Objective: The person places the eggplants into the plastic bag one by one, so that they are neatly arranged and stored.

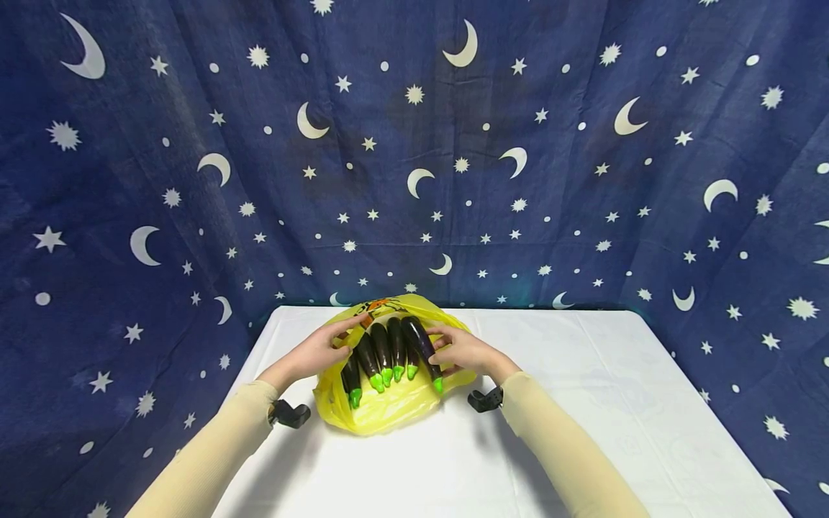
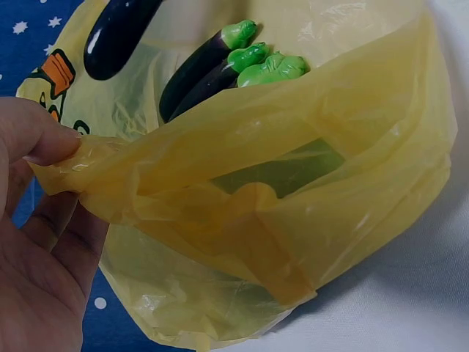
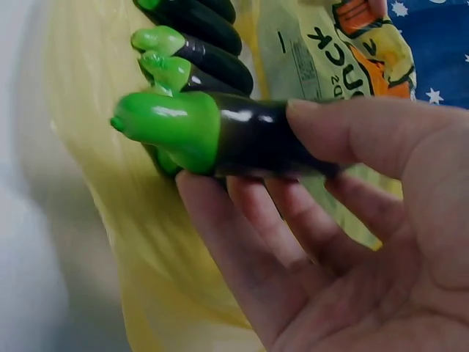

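A yellow plastic bag (image 1: 388, 414) lies spread on the table, its mouth facing the person. Several dark purple eggplants (image 1: 382, 345) with bright green caps lie side by side in it. My left hand (image 1: 322, 350) pinches the bag's edge between thumb and fingers, plain in the left wrist view, where the hand (image 2: 44, 191) is at the left. At the bag's right side my right hand (image 1: 468, 351) grips one eggplant (image 3: 253, 136), thumb on top and fingers beneath. That eggplant is raised over the others, its green cap toward the person.
A white cloth covers the table (image 1: 583, 403). Behind and beside it hangs a dark blue curtain (image 1: 414, 144) with moons and stars. Black cameras are strapped at the left wrist (image 1: 291, 414) and the right wrist (image 1: 484, 400). Printing (image 3: 337, 59) shows on the bag's far side.
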Available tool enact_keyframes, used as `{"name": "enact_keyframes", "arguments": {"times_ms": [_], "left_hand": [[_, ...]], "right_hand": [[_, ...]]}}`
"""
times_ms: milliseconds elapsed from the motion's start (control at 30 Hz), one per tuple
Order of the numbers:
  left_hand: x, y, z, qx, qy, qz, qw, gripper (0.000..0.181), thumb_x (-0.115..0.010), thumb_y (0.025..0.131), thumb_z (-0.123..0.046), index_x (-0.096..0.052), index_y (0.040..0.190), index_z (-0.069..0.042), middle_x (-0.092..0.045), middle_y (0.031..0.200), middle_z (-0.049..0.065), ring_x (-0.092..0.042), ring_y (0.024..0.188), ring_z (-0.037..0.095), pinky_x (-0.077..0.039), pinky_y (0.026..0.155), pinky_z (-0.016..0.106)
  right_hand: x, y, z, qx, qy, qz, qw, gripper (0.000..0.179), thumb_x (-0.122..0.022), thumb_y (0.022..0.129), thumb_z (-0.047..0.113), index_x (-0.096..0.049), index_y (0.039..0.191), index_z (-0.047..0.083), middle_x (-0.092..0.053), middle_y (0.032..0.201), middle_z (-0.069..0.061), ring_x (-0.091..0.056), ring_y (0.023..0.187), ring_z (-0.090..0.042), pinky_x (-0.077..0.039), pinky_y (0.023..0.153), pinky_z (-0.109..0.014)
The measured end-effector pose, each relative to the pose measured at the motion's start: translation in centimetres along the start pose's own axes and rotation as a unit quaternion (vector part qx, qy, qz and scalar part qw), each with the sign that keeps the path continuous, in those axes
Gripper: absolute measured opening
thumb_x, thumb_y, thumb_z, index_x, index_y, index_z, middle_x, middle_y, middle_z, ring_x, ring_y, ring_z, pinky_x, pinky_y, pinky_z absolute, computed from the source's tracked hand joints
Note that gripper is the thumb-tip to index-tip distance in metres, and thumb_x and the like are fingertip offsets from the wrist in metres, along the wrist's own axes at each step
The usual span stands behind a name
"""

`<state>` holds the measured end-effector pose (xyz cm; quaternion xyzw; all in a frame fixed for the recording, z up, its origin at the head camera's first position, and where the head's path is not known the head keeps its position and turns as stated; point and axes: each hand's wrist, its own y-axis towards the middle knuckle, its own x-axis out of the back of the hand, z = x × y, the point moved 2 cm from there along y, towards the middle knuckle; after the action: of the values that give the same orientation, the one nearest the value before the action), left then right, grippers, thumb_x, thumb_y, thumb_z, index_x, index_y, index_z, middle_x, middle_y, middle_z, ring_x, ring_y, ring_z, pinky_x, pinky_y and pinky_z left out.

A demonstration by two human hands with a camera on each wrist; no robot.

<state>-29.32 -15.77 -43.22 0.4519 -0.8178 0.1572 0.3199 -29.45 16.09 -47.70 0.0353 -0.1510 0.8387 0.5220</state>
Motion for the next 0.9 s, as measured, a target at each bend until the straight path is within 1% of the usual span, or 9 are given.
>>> {"name": "enact_keyframes", "arguments": {"times_ms": [167,300,400,500,633,700,767,833,900], "left_hand": [[0.0,0.0,-0.1,0.002,0.001,0.002,1.0,0.075,-0.057,0.094,0.002,-0.038,0.16,-0.027,-0.049,0.149,0.009,-0.052,0.099,0.026,-0.045,0.066,0.033],[0.0,0.1,-0.1,-0.002,0.001,0.004,1.0,0.074,-0.057,0.094,0.002,-0.038,0.161,-0.026,-0.048,0.152,0.009,-0.053,0.1,0.025,-0.046,0.068,0.033],[0.0,0.2,0.0,-0.003,0.004,0.005,1.0,0.074,-0.058,0.094,0.0,-0.038,0.16,-0.027,-0.047,0.153,0.007,-0.054,0.098,0.024,-0.046,0.069,0.032],[-0.1,0.3,0.1,-0.007,0.006,0.007,0.9999,0.074,-0.058,0.095,0.001,-0.038,0.16,-0.027,-0.047,0.153,0.006,-0.054,0.095,0.025,-0.046,0.067,0.032],[0.0,0.3,0.2,-0.002,0.0,0.01,0.9999,0.074,-0.057,0.095,0.001,-0.038,0.16,-0.028,-0.047,0.153,0.005,-0.053,0.094,0.024,-0.046,0.067,0.032],[0.0,0.3,0.2,0.007,-0.004,0.011,0.9999,0.074,-0.057,0.096,0.001,-0.037,0.16,-0.029,-0.048,0.151,0.004,-0.053,0.092,0.024,-0.045,0.065,0.031],[0.0,0.3,0.2,0.014,-0.006,0.01,0.9998,0.074,-0.057,0.096,0.001,-0.037,0.16,-0.03,-0.049,0.149,0.003,-0.053,0.091,0.024,-0.045,0.065,0.031],[0.0,0.2,0.2,0.014,-0.006,0.011,0.9998,0.074,-0.057,0.096,0.001,-0.037,0.16,-0.029,-0.049,0.15,0.004,-0.053,0.088,0.024,-0.045,0.064,0.032],[0.1,0.1,0.2,0.011,-0.008,0.011,0.9998,0.073,-0.057,0.096,0.001,-0.037,0.16,-0.028,-0.048,0.151,0.005,-0.053,0.089,0.024,-0.045,0.065,0.032]], "right_hand": [[-0.8,0.5,-0.2,-0.011,0.029,-0.047,0.9984,0.07,-0.073,0.088,0.0,-0.045,0.152,0.006,-0.056,0.119,-0.022,-0.065,0.096,-0.028,-0.061,0.074,-0.048],[-1.3,1.1,-0.6,-0.017,0.045,-0.08,0.9956,0.072,-0.073,0.089,0.0,-0.042,0.153,0.003,-0.057,0.115,-0.02,-0.066,0.095,-0.028,-0.06,0.077,-0.05],[-1.7,1.6,-0.8,-0.019,0.038,-0.109,0.9931,0.07,-0.073,0.089,0.0,-0.042,0.152,0.002,-0.057,0.111,-0.019,-0.066,0.093,-0.029,-0.06,0.078,-0.05],[-2.2,2.1,-1.2,-0.021,0.018,-0.139,0.9899,0.069,-0.072,0.09,0.0,-0.042,0.152,0.002,-0.056,0.109,-0.019,-0.065,0.091,-0.03,-0.06,0.076,-0.049],[-2.9,2.7,-1.5,-0.03,-0.003,-0.176,0.9839,0.07,-0.071,0.09,0.0,-0.041,0.153,0.001,-0.056,0.114,-0.021,-0.065,0.092,-0.031,-0.061,0.074,-0.046],[-3.2,2.8,-1.7,-0.036,-0.005,-0.192,0.9807,0.07,-0.071,0.091,0.0,-0.04,0.153,0.0,-0.058,0.119,-0.023,-0.066,0.093,-0.031,-0.061,0.074,-0.045],[-3.3,2.9,-1.8,-0.036,-0.004,-0.202,0.9787,0.07,-0.07,0.09,-0.001,-0.039,0.153,-0.001,-0.059,0.12,-0.025,-0.067,0.092,-0.032,-0.061,0.073,-0.047],[-3.5,3.0,-1.9,-0.033,-0.006,-0.207,0.9777,0.07,-0.069,0.09,-0.003,-0.038,0.153,-0.003,-0.06,0.12,-0.026,-0.068,0.091,-0.033,-0.061,0.072,-0.048],[-3.6,3.0,-2.0,-0.033,-0.007,-0.212,0.9767,0.07,-0.068,0.09,-0.004,-0.038,0.154,-0.002,-0.06,0.119,-0.027,-0.068,0.09,-0.034,-0.061,0.072,-0.048]]}}
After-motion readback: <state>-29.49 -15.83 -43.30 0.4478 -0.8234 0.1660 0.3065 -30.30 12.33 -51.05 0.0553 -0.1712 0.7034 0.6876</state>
